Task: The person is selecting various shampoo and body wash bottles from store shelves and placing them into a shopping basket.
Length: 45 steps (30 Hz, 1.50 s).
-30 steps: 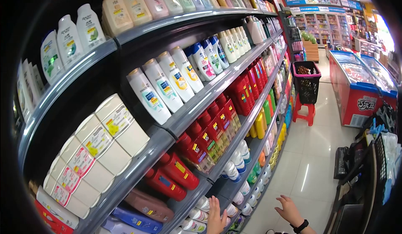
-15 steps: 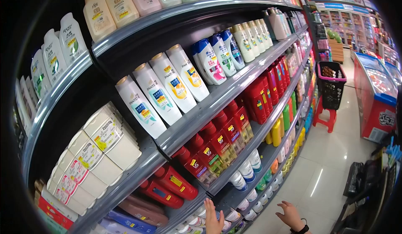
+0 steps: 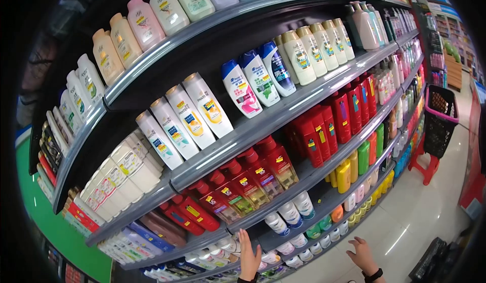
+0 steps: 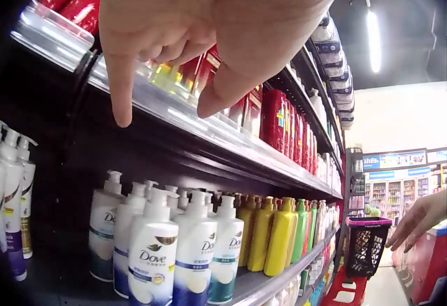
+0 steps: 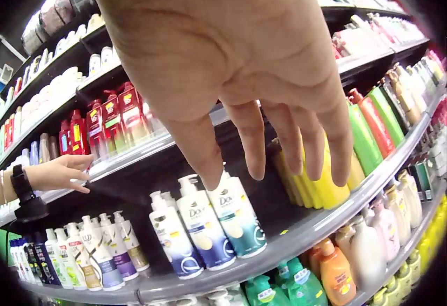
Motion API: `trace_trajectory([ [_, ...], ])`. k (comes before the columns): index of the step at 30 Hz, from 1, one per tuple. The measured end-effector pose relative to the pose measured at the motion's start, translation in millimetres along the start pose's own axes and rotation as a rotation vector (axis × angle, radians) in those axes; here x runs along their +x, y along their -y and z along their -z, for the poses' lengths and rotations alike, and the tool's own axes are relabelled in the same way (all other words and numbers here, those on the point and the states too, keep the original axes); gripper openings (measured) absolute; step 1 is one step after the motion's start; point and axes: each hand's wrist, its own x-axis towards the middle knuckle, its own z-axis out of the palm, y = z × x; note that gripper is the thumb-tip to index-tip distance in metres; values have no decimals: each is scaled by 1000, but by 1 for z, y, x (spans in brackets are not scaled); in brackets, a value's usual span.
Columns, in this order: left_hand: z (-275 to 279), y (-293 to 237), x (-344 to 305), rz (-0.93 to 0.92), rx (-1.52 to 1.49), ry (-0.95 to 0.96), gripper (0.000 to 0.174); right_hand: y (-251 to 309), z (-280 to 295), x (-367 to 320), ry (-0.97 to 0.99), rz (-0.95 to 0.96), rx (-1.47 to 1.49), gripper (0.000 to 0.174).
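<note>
My left hand [image 3: 249,260] is raised in front of the lower shelves, its fingers extended and holding nothing. Beyond it in the left wrist view, white Dove pump bottles [image 4: 154,250] stand on a shelf below red bottles. My right hand [image 3: 362,256] hovers over the aisle in the head view, fingers loosely spread, nothing in it. The right wrist view has its fingers hanging before Dove bottles [image 5: 202,226] and yellow bottles [image 5: 325,180]. Pantene bottles [image 3: 190,118] and red pump bottles [image 3: 245,182] line the shelves above both hands.
Head & Shoulders bottles [image 3: 260,78] and pastel bottles [image 3: 167,9] fill upper shelves. White packs [image 3: 126,166] sit at the left end. A black shopping basket [image 3: 439,126] rests on a red stool [image 3: 424,164] along the tiled aisle [image 3: 390,217]. A dark rack [image 3: 430,260] borders the lower right.
The head view has swung left, so shelves, basket and stool shift rightward and a green floor area appears at left. Both hands stay empty, low in the view.
</note>
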Motion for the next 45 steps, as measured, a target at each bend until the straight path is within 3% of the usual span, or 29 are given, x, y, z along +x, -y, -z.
trace_trajectory([
  [7,-32,-47,8,55,37,29,76,-42,51,3,43,-57,-21,39],
  [11,-37,-57,18,113,43,43,77,-82,38,7,-28,72,-79,33],
  [13,-39,-58,24,141,38,45,76,-86,38,13,50,8,-10,35],
  [19,-63,-42,38,150,44,-10,78,-78,27,45,95,32,6,39],
  [26,-76,-66,53,178,83,-93,72,-57,30,96,139,25,-41,39],
  [35,-92,-44,53,190,135,-56,77,-28,21,153,264,92,-117,39],
  [40,-88,-53,54,223,122,-43,81,-42,-2,166,355,252,-7,39],
  [45,-85,-81,63,275,34,-146,78,-53,12,181,422,294,26,40],
])
